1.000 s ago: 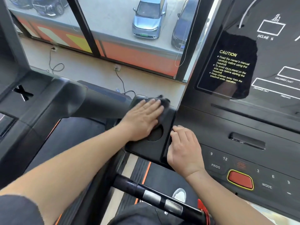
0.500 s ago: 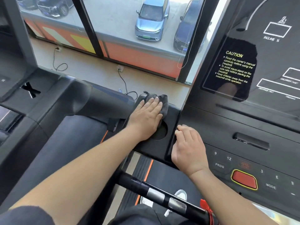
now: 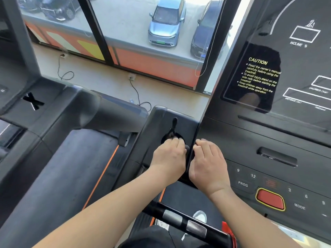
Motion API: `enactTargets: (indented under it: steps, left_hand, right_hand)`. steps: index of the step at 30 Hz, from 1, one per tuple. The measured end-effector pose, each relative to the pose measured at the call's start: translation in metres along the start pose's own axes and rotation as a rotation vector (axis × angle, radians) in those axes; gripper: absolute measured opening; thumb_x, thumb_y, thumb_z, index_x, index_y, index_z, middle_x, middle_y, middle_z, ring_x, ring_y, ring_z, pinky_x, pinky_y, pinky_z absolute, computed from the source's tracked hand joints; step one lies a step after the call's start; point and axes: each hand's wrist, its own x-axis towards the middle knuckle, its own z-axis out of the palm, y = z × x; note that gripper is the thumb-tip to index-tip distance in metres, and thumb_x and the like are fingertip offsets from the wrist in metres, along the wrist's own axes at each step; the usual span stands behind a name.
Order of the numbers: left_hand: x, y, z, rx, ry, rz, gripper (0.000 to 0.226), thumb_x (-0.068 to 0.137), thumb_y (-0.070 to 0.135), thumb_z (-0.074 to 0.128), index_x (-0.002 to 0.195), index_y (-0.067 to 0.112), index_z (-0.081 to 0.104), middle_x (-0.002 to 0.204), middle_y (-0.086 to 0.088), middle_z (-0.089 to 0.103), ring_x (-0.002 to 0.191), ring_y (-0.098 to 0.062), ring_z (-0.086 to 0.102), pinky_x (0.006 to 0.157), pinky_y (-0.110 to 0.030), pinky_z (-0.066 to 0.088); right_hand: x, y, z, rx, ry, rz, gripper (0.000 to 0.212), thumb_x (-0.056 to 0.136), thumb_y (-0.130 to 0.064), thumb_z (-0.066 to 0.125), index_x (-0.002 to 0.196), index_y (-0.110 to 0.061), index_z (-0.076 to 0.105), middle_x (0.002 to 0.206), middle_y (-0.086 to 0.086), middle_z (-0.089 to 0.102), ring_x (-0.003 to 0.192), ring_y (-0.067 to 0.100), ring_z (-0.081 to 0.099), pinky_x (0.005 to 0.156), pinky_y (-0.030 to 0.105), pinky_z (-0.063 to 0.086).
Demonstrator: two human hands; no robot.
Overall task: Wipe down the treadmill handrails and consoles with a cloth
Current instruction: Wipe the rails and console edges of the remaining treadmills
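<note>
Head view, read from the left: a neighbouring treadmill [image 3: 53, 108] is seen beside the window [image 3: 125, 24], well apart from the work. Next comes the black side tray [image 3: 161, 117] of the machine being cleaned, with a round cup recess [image 3: 168, 136] sunk into it. The left hand [image 3: 170, 158] is set over the near rim of that recess, its fingers curled down and closed on the cloth [image 3: 186, 148]. Only a dark, nubbly fold of the cloth is shown, bulging out at the thumb side, and more of it appears to be pushed into the recess. Just beside it, across the seam, the right hand [image 3: 208, 161] is laid on the left edge of the console [image 3: 268, 140] with its fingers bent. Whether that edge is hooked or merely leaned on cannot be told. Further right lie the keypad [image 3: 250, 176] and the red stop button [image 3: 270, 199], and below them the crossbar handrail [image 3: 182, 221].

The cloth is judged to be light, soft and limp, so it will take whatever shape is pressed into it. For the curved wall of the recess it is best bunched under the fingertips. For flat panels it would be better spread beneath the palm, and for the rail wrapped round the bar. Little force should be needed. Care is advised near the keypad, which could be pressed through so thin a pad.
</note>
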Motion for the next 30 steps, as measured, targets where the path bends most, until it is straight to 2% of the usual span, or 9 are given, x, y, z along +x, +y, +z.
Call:
enactTargets:
  steps: [2, 6, 10, 13, 18, 22, 24, 27, 30]
  left_hand:
    - [-0.004, -0.009, -0.009, -0.188, 0.006, 0.018, 0.036, 0.101, 0.033, 0.033, 0.108, 0.016, 0.064, 0.108, 0.001, 0.066, 0.103, -0.022, 0.06, 0.089, -0.04, 0.053]
    - [-0.002, -0.04, -0.036, -0.354, -0.226, 0.117, 0.03, 0.102, 0.037, 0.051, 0.127, 0.027, 0.065, 0.122, 0.009, 0.071, 0.115, -0.015, 0.061, 0.1, -0.034, 0.048]
    - [0.008, -0.052, -0.031, -0.114, -0.138, 0.375, 0.033, 0.106, 0.037, 0.04, 0.125, 0.024, 0.064, 0.12, 0.011, 0.069, 0.115, -0.014, 0.06, 0.118, -0.039, 0.035]
    - [0.005, -0.046, -0.012, 0.029, -0.01, 0.327, 0.036, 0.106, 0.031, 0.04, 0.128, 0.018, 0.064, 0.129, 0.005, 0.065, 0.121, -0.014, 0.059, 0.125, -0.044, 0.024]
    - [-0.01, -0.023, -0.002, -0.099, 0.143, 0.187, 0.023, 0.1, 0.02, 0.048, 0.09, 0.014, 0.068, 0.085, -0.002, 0.068, 0.079, -0.027, 0.066, 0.101, -0.034, 0.045]
    - [-0.009, -0.036, -0.048, -0.567, 0.087, -0.165, 0.031, 0.104, 0.034, 0.045, 0.093, 0.02, 0.069, 0.093, 0.003, 0.073, 0.091, -0.02, 0.065, 0.085, -0.035, 0.049]
    - [-0.005, -0.047, -0.072, -0.729, 0.239, -0.368, 0.034, 0.107, 0.035, 0.044, 0.09, 0.015, 0.067, 0.086, 0.002, 0.072, 0.087, -0.02, 0.066, 0.081, -0.034, 0.049]
    - [-0.008, -0.064, -0.102, -0.604, 0.485, -0.42, 0.03, 0.109, 0.029, 0.044, 0.09, 0.015, 0.063, 0.081, 0.004, 0.068, 0.082, -0.021, 0.062, 0.073, -0.032, 0.04]
    - [-0.022, -0.063, -0.105, -0.342, 0.585, -0.234, 0.033, 0.109, 0.032, 0.04, 0.108, 0.013, 0.068, 0.101, -0.003, 0.073, 0.096, -0.024, 0.065, 0.081, -0.037, 0.047]
  right_hand:
    - [0.0, 0.001, -0.001, -0.005, 0.001, -0.001, 0.032, 0.079, -0.012, 0.046, 0.102, -0.001, 0.066, 0.116, 0.014, 0.066, 0.116, 0.036, 0.06, 0.11, 0.04, 0.041]
    - [-0.001, 0.0, -0.002, 0.001, -0.002, 0.0, 0.033, 0.08, -0.013, 0.045, 0.102, -0.002, 0.066, 0.117, 0.013, 0.066, 0.118, 0.035, 0.06, 0.109, 0.041, 0.043]
    - [0.0, -0.001, -0.002, 0.004, -0.014, -0.002, 0.032, 0.079, -0.012, 0.048, 0.103, -0.002, 0.066, 0.117, 0.012, 0.065, 0.118, 0.035, 0.06, 0.11, 0.041, 0.042]
    - [0.0, 0.0, -0.001, 0.002, -0.001, -0.009, 0.032, 0.078, -0.012, 0.049, 0.102, -0.003, 0.066, 0.117, 0.012, 0.065, 0.117, 0.035, 0.06, 0.11, 0.04, 0.041]
    - [0.001, 0.0, -0.002, -0.002, 0.023, -0.013, 0.033, 0.079, -0.014, 0.044, 0.099, -0.002, 0.067, 0.114, 0.013, 0.066, 0.114, 0.035, 0.06, 0.108, 0.04, 0.042]
    - [0.002, 0.002, -0.002, -0.019, 0.016, -0.028, 0.031, 0.077, -0.014, 0.046, 0.096, -0.002, 0.068, 0.111, 0.013, 0.067, 0.111, 0.034, 0.059, 0.105, 0.039, 0.044]
    - [0.001, 0.002, -0.003, -0.008, 0.028, -0.021, 0.029, 0.077, -0.015, 0.045, 0.091, -0.003, 0.067, 0.106, 0.013, 0.067, 0.103, 0.035, 0.061, 0.099, 0.041, 0.048]
    - [0.018, 0.0, -0.006, 0.025, 0.072, -0.07, 0.022, 0.078, -0.014, 0.049, 0.085, -0.006, 0.068, 0.096, 0.011, 0.065, 0.091, 0.035, 0.061, 0.1, 0.048, 0.049]
    - [0.029, -0.003, 0.001, 0.05, 0.09, -0.089, 0.016, 0.08, -0.011, 0.061, 0.092, -0.006, 0.07, 0.109, 0.012, 0.064, 0.108, 0.035, 0.059, 0.114, 0.051, 0.039]
